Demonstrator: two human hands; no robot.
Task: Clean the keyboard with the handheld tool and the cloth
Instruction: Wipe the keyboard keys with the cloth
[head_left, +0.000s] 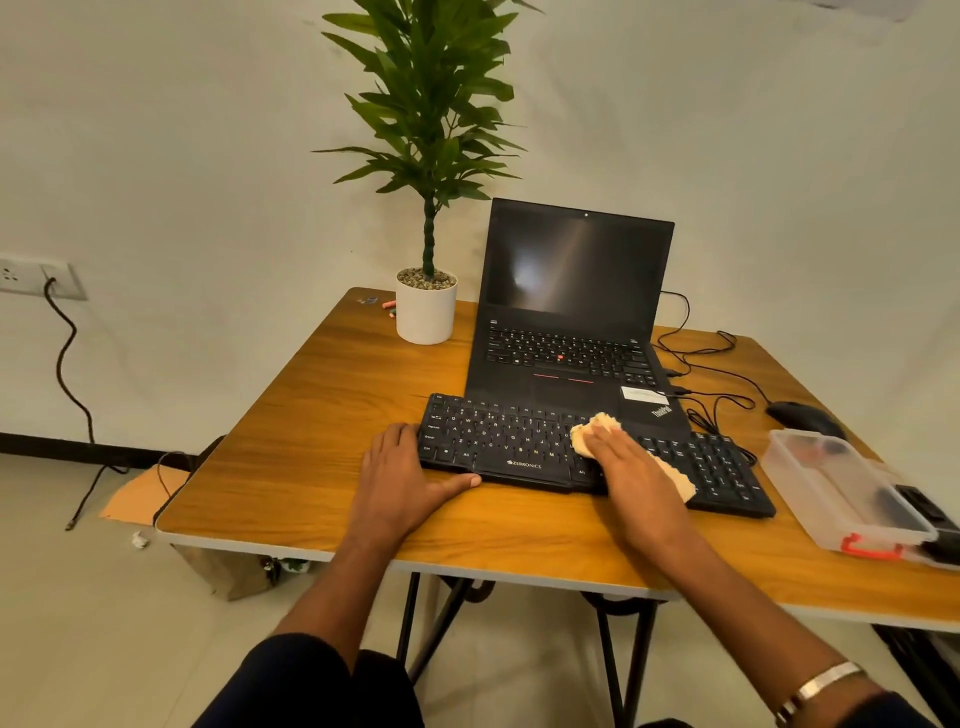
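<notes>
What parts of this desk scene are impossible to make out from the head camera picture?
- Keyboard keys under the right hand and cloth: covered, so their cleanliness is unknown.
- Handheld tool: cannot be identified anywhere.
- Contents of the clear plastic box: blurred through its walls.
- Black item beside the box: cut off by the right edge.
- Small things behind the plant pot: too small to tell.

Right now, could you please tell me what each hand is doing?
Left hand: open, fingers resting at the black Zebronics keyboard's left end.
Right hand: open, pressing the peach cloth flat on its keys.
</notes>
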